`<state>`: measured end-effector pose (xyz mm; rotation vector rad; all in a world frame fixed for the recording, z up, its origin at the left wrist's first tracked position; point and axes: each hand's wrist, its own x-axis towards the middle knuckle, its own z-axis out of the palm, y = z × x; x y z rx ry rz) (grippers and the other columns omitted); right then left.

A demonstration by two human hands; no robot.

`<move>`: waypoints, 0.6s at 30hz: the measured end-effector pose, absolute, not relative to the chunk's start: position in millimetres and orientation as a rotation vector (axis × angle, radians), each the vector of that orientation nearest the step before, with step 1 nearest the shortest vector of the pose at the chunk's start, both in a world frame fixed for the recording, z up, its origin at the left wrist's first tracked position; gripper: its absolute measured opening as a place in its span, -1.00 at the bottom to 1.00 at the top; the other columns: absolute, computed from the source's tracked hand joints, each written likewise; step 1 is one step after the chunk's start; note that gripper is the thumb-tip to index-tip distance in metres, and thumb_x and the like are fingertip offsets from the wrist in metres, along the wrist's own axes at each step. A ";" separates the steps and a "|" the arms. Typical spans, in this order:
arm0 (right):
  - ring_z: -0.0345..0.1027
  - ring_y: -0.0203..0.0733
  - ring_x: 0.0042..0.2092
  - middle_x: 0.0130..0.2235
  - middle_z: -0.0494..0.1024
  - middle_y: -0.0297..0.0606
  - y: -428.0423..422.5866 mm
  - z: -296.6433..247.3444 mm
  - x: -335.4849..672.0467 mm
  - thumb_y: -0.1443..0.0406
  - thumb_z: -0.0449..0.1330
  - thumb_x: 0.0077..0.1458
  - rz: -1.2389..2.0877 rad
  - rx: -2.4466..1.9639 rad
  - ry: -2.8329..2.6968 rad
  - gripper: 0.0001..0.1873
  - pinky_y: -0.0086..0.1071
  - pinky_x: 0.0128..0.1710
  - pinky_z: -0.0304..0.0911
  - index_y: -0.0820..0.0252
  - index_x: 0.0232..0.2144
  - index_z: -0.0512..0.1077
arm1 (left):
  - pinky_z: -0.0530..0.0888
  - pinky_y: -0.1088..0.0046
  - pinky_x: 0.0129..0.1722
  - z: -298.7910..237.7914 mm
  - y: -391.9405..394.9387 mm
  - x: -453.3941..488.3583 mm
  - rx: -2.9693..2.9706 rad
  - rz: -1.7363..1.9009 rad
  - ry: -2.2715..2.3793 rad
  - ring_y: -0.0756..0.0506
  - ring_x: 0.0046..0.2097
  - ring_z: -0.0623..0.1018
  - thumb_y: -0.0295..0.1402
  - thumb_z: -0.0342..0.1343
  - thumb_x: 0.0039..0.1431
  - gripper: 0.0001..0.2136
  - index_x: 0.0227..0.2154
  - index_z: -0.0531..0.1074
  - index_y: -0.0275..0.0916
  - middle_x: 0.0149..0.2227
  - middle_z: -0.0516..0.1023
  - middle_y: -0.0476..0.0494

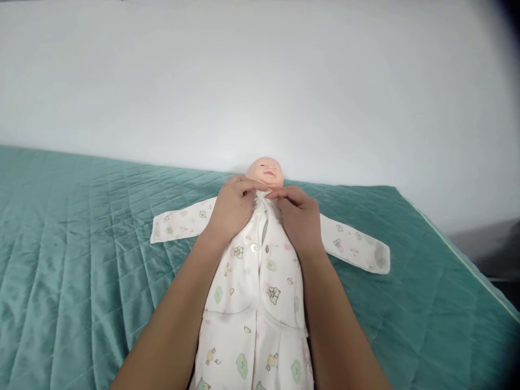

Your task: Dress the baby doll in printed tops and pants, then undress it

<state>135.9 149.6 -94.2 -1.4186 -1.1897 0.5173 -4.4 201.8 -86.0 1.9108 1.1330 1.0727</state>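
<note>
A baby doll point(266, 170) lies on its back, dressed in a white, cartoon-printed baby jacket point(231, 273) with matching bottoms point(227, 346). Both jacket sleeves stretch out sideways. Just under the doll's chin, my left hand point(235, 203) pinches the jacket's front edge at the collar. My right hand point(298, 214) grips the opposite edge there, its fingertips close to the left ones. Between my hands the collar cloth is bunched. Lower on the chest a white button point(254, 247) shows beside a buttonhole, and the front gapes slightly there. My fingers partly cover the collar fastening.
A green quilted cover point(101, 233) lies under the doll, with a piped edge point(447, 244) running down the right side. Behind the doll's head rises a plain pale wall point(244, 81). A dark area shows at the far right, beyond the cover's edge.
</note>
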 end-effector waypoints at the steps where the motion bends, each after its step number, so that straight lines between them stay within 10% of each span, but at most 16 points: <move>1: 0.43 -0.18 -0.16 -0.26 0.60 -0.33 149.7 -94.4 136.0 0.39 0.06 0.00 0.512 -1.426 -1.146 -0.71 -0.26 -0.07 0.27 0.10 -0.48 0.59 | 0.42 0.36 0.06 -86.3 201.7 -4.5 1.904 1.077 1.123 -0.07 -0.04 0.53 -0.54 -0.06 0.23 -0.63 -0.26 0.66 -0.09 -0.13 0.56 -0.08; 18: 0.44 -0.17 -0.16 -0.25 0.57 -0.33 150.8 -98.5 138.1 0.44 0.05 0.04 0.369 -1.466 -1.326 -0.65 -0.23 -0.09 0.28 0.05 -0.45 0.62 | 0.45 0.35 0.08 -85.4 201.2 -3.7 1.864 1.065 1.151 -0.08 -0.04 0.56 -0.56 -0.04 0.18 -0.66 -0.32 0.65 -0.15 -0.11 0.61 -0.07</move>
